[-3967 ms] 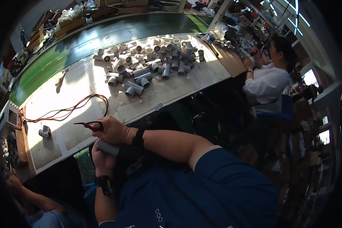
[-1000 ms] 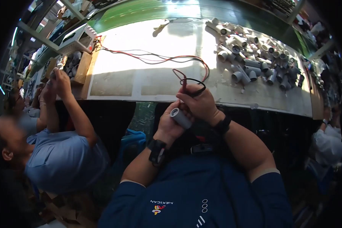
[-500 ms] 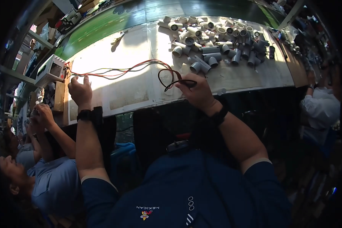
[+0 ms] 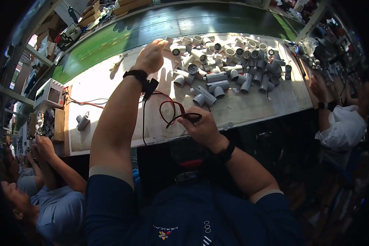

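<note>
- Head view: your left hand (image 4: pixel 152 55) reaches, fingers loosely open, touching the grey pipe fittings (image 4: pixel 221 61).
- Your right hand (image 4: pixel 203 128) pinches the red-and-black leads (image 4: pixel 172 112).

Left arm stretched far out toward 12 o'clock, forearm running up from the lower edge, dark band on the wrist. Left hand (image 4: pixel 152 55) at full reach, palm down, fingers loosely curled, nothing visibly gripped. Right arm bent at the elbow, forearm angled toward 11 o'clock, dark band on the wrist too. Right hand (image 4: pixel 202 128) sits closer in, fingers pinched shut, knuckles up.
</note>
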Demonstrator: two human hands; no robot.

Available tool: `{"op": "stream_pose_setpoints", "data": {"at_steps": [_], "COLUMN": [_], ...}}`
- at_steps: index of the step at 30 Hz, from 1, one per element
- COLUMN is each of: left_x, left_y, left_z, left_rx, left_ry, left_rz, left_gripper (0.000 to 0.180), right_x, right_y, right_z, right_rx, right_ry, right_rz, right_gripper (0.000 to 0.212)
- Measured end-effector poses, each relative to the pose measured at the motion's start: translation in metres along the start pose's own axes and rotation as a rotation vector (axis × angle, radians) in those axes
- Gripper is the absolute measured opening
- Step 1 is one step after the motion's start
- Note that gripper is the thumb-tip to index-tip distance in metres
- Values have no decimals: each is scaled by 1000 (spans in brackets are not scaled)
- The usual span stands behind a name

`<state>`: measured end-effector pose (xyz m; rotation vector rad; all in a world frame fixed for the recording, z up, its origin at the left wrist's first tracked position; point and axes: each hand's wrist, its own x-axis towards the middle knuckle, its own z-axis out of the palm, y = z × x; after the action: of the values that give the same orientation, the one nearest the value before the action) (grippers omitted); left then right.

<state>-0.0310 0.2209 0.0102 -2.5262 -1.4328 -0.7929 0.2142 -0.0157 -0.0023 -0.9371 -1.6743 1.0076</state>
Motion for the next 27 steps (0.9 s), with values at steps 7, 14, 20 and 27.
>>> {"op": "stream_pose_setpoints", "data": {"at_steps": [7,14,20,27], "left_x": [67,28,-115,-322], "left_y": [-3,11,57,192], "left_z": [29,-27,-100,-121], "left_rx": [53,25,-1370,-2349], "left_ry": [-261,-320,-1,87], "left_rz": [-99,-405,-850,-1065], "left_gripper": [42,28,24,41], "right_x": [8,-7,-17,-30], "right_y": [10,3,-1,-12], "right_z": [-7,3,13,52], "right_rx": [8,66,54,527], "right_ry": [-22,-32,-49,-106], "right_rz": [-54,8,35,667], "right_gripper": [13,13,14,15]}}
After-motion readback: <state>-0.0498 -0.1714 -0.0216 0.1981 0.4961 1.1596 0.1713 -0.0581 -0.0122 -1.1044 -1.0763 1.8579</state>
